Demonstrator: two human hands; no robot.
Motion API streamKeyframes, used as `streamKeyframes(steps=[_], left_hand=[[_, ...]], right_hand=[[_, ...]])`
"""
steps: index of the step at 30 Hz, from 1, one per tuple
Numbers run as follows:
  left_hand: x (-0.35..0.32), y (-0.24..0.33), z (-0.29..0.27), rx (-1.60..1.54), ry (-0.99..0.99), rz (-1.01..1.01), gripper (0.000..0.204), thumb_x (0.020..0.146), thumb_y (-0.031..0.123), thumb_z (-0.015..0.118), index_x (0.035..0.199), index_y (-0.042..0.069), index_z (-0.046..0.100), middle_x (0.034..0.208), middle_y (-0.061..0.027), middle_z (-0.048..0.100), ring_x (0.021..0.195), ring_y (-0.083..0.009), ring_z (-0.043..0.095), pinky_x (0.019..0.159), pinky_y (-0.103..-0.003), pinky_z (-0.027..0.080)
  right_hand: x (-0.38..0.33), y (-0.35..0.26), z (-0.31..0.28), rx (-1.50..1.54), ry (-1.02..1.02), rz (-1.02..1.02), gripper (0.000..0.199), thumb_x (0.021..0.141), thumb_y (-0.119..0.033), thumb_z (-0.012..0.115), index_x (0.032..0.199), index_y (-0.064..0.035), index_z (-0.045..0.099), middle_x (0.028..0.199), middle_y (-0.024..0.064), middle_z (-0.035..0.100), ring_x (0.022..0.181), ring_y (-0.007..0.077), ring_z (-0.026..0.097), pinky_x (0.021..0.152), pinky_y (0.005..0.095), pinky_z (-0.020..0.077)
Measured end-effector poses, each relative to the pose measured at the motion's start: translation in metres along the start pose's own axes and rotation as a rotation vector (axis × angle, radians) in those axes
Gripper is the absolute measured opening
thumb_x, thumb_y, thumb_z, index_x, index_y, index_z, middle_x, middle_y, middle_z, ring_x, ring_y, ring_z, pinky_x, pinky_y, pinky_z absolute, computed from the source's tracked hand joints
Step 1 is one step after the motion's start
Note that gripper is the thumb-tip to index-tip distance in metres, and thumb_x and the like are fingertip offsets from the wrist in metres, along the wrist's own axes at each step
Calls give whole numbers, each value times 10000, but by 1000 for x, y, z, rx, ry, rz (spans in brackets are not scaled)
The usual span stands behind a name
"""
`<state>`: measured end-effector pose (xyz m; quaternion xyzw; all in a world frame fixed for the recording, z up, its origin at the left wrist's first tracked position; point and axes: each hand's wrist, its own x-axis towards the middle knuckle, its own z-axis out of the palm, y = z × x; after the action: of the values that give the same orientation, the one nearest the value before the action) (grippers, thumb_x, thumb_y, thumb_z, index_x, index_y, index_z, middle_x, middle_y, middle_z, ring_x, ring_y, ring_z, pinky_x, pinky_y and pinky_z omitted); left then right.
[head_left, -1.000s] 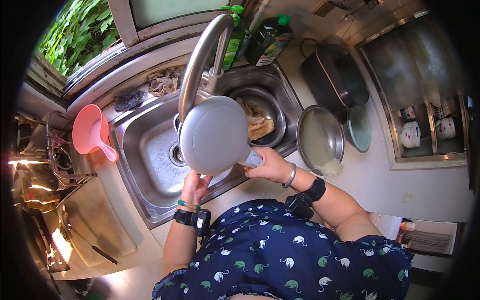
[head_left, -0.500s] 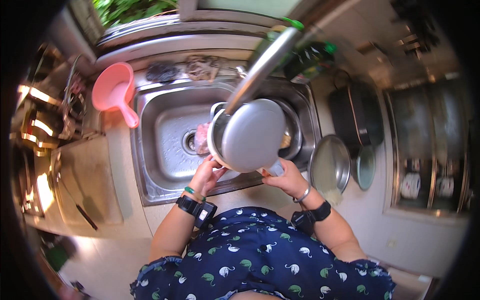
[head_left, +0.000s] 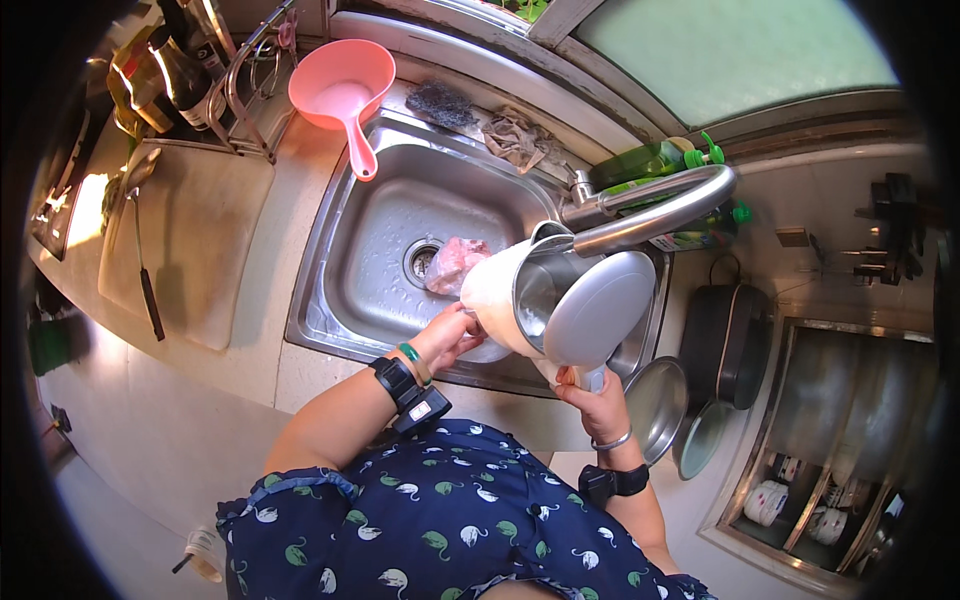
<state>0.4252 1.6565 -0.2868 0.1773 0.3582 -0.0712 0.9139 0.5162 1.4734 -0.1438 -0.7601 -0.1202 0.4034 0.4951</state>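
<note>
My right hand (head_left: pixel 594 402) grips the handle of a white electric kettle (head_left: pixel 492 298) whose grey lid (head_left: pixel 600 308) stands raised. The kettle leans over the sink, its base toward the left and its mouth toward the right, near the end of the metal faucet (head_left: pixel 655 210). Its shiny metal inside is visible. My left hand (head_left: pixel 450 338) is at the kettle's base with bent fingers, some of them hidden by it. A pink lump, apparently raw meat in clear plastic (head_left: pixel 455 266), lies by the drain just beyond my left hand.
The steel sink (head_left: pixel 330 240) spans the middle. A pink dipper (head_left: pixel 345 85), a dark scouring pad (head_left: pixel 440 104) and a crumpled rag (head_left: pixel 520 138) sit along its back edge. To the right are a metal basin (head_left: pixel 655 400) and green bottles (head_left: pixel 640 165); a cutting board (head_left: pixel 215 240) lies left.
My view has swung, shifting the scene. The kettle is tipped more onto its side, and its body and inside now show past the lid. Both hands stay at it.
</note>
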Motion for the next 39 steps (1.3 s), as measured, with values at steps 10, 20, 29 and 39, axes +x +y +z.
streamKeyframes(steps=[10, 20, 29, 39], left_hand=[[0, 2, 2, 16, 16, -5, 512, 726, -96, 419, 1196, 106, 416, 1125, -52, 489, 1063, -163, 473, 889, -310, 420], [4, -2, -1, 12, 26, -6, 498, 739, -73, 450, 1201, 109, 410, 1119, -41, 494, 1045, -157, 485, 867, -301, 433], [4, -3, -3, 23, -5, -2, 470, 749, -48, 476, 1185, 118, 424, 1075, -25, 509, 985, -133, 503, 854, -292, 434], [13, -8, -8, 3, 8, -10, 453, 749, -51, 468, 1166, 122, 442, 1057, -13, 510, 947, -118, 509, 830, -270, 434]], right_hand=[[1, 7, -2, 45, 1, 13, 228, 667, -44, 670, 874, -29, 574, 806, 10, 578, 729, 92, 538, 664, 224, 431], [1, 7, -3, 76, -14, 28, 246, 667, -29, 667, 895, -31, 576, 825, 18, 585, 753, 102, 547, 686, 234, 437], [1, 8, -5, 80, -16, 31, 257, 671, -8, 671, 911, -27, 584, 839, 17, 591, 760, 103, 551, 695, 232, 437], [1, 7, -3, 96, -30, 39, 251, 671, -1, 659, 908, -28, 580, 836, 11, 582, 762, 105, 545, 696, 231, 430]])
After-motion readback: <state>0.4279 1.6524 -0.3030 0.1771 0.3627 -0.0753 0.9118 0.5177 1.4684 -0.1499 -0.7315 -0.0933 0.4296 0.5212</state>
